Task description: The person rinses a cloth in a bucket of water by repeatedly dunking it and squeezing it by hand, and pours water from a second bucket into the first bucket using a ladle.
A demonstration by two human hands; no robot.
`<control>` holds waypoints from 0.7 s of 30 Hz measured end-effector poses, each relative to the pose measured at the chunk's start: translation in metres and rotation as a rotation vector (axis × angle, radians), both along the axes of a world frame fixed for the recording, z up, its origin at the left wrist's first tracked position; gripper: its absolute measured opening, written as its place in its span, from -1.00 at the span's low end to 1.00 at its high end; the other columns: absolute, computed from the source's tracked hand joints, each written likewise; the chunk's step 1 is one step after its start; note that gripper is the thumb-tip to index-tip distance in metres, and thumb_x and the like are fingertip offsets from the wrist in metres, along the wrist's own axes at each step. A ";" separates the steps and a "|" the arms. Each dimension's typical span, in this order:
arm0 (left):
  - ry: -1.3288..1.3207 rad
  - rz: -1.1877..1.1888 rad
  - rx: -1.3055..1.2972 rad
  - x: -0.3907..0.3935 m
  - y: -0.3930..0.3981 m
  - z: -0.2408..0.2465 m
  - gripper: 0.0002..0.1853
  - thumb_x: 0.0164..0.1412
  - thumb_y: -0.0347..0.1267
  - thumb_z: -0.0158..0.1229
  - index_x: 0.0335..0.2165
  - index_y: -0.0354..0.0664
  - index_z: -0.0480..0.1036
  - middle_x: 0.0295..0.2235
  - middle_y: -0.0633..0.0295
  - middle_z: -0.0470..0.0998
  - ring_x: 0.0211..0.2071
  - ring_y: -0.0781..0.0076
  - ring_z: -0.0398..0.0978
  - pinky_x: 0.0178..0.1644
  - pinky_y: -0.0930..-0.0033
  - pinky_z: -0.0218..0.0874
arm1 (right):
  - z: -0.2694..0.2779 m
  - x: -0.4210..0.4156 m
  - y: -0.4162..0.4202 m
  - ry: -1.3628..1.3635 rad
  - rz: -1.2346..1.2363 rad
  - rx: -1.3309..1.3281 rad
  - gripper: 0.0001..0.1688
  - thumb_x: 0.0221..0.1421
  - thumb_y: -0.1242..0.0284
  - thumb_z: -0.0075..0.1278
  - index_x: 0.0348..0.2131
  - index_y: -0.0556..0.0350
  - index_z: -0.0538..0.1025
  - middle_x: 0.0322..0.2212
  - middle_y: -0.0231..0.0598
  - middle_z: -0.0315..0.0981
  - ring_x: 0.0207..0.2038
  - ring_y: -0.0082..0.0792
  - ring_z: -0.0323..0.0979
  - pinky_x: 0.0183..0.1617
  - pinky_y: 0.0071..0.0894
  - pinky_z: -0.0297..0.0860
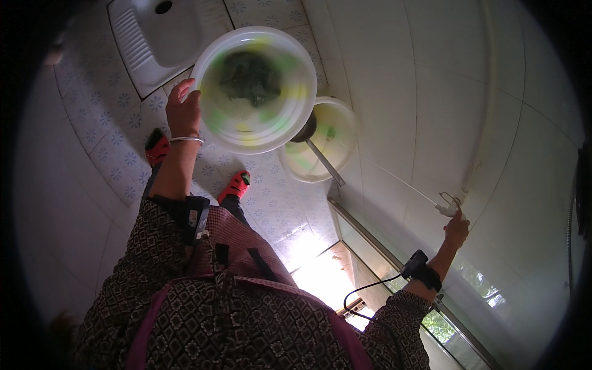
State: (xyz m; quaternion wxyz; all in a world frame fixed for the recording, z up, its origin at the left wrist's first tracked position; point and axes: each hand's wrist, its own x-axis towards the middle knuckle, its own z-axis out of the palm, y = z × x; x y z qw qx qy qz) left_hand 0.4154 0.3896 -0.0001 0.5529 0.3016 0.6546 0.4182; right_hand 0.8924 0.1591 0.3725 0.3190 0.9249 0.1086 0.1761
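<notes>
My left hand (183,108), with a bangle on its wrist, is at the left rim of a white plastic basin (296,134). Its fingers are curled beside the rim; whether they grip it is unclear. Dark cloth-like material (252,78) lies in liquid inside. My right hand (457,229) holds the wall tap (447,209), which has a wire loop. A thin pale line, seemingly water, runs from the tap towards a second, partly hidden basin (340,143). A long-handled ladle (326,163) lies across that basin, its bowl partly covered by the first.
A white squat toilet (178,41) is set in the flower-patterned tile floor (115,138) at upper left. Pale tiled wall (388,83) rises on the right, with a vertical pipe (488,92). A metal-framed glass panel (370,231) stands at lower right, near bright light.
</notes>
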 end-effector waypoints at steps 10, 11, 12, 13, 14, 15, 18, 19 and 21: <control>-0.045 -0.001 -0.026 0.006 0.009 -0.004 -0.70 -0.12 -0.56 -0.01 -0.29 -0.27 0.36 -0.28 0.14 0.39 -0.20 0.39 0.32 -0.10 0.44 0.11 | 0.007 -0.006 0.010 0.030 -0.067 0.007 -0.25 -0.03 -0.10 -0.38 -0.29 0.32 0.28 -0.40 0.15 0.38 -0.30 0.07 0.37 -0.23 -0.08 0.30; -0.045 -0.005 -0.029 0.006 0.009 -0.005 -0.70 -0.12 -0.56 -0.01 -0.28 -0.27 0.36 -0.28 0.14 0.39 -0.20 0.39 0.31 -0.10 0.44 0.11 | 0.006 -0.005 0.011 0.031 -0.072 0.004 -0.25 -0.03 -0.10 -0.38 -0.29 0.32 0.27 -0.39 0.15 0.38 -0.29 0.07 0.36 -0.23 -0.08 0.29; -0.044 -0.008 -0.031 0.006 0.009 -0.007 -0.70 -0.12 -0.56 -0.01 -0.28 -0.26 0.36 -0.27 0.15 0.39 -0.19 0.39 0.31 -0.10 0.44 0.11 | 0.005 -0.005 0.012 0.032 -0.077 0.002 -0.25 -0.03 -0.10 -0.38 -0.28 0.32 0.27 -0.39 0.15 0.37 -0.28 0.07 0.36 -0.22 -0.08 0.29; -0.044 -0.011 -0.033 0.006 0.009 -0.008 -0.70 -0.12 -0.56 -0.01 -0.28 -0.26 0.36 -0.27 0.15 0.38 -0.19 0.39 0.30 -0.10 0.43 0.11 | 0.003 -0.004 0.013 0.033 -0.082 0.000 -0.25 -0.03 -0.10 -0.38 -0.27 0.32 0.27 -0.38 0.14 0.37 -0.28 0.06 0.35 -0.22 -0.07 0.29; -0.034 -0.017 -0.038 0.008 0.009 -0.004 -0.70 -0.12 -0.56 -0.01 -0.28 -0.25 0.36 -0.27 0.15 0.38 -0.18 0.39 0.30 -0.10 0.43 0.11 | 0.004 -0.001 0.009 -0.003 -0.059 -0.006 -0.24 -0.04 -0.11 -0.37 -0.30 0.31 0.30 -0.47 0.07 0.39 -0.36 -0.01 0.38 -0.27 -0.13 0.30; -0.026 -0.024 -0.044 0.011 0.009 0.001 -0.70 -0.12 -0.56 -0.01 -0.28 -0.25 0.36 -0.27 0.15 0.38 -0.18 0.39 0.30 -0.10 0.43 0.11 | 0.004 0.003 0.004 -0.039 -0.035 -0.012 -0.24 -0.06 -0.12 -0.36 -0.34 0.30 0.32 -0.55 -0.01 0.40 -0.44 -0.08 0.41 -0.32 -0.18 0.31; -0.020 -0.028 -0.032 0.012 0.008 0.008 -0.70 -0.12 -0.57 -0.01 -0.28 -0.25 0.36 -0.26 0.16 0.38 -0.18 0.40 0.29 -0.11 0.44 0.12 | 0.004 -0.004 0.012 0.013 -0.104 0.018 -0.24 -0.05 -0.11 -0.36 -0.27 0.31 0.28 -0.43 0.07 0.37 -0.32 -0.02 0.36 -0.24 -0.12 0.27; -0.021 -0.027 -0.024 0.012 0.008 0.009 -0.70 -0.12 -0.57 -0.01 -0.28 -0.24 0.36 -0.26 0.16 0.38 -0.18 0.40 0.29 -0.12 0.44 0.12 | 0.003 -0.007 0.017 0.057 -0.150 0.036 -0.23 -0.04 -0.10 -0.37 -0.22 0.31 0.25 -0.32 0.15 0.34 -0.21 0.04 0.32 -0.17 -0.07 0.25; -0.016 -0.032 -0.027 0.013 0.008 0.011 -0.70 -0.12 -0.57 -0.01 -0.28 -0.24 0.36 -0.26 0.16 0.38 -0.18 0.40 0.29 -0.12 0.45 0.13 | 0.007 -0.007 0.016 0.047 -0.135 0.025 -0.23 -0.04 -0.10 -0.36 -0.24 0.32 0.27 -0.33 0.15 0.35 -0.22 0.05 0.33 -0.18 -0.07 0.26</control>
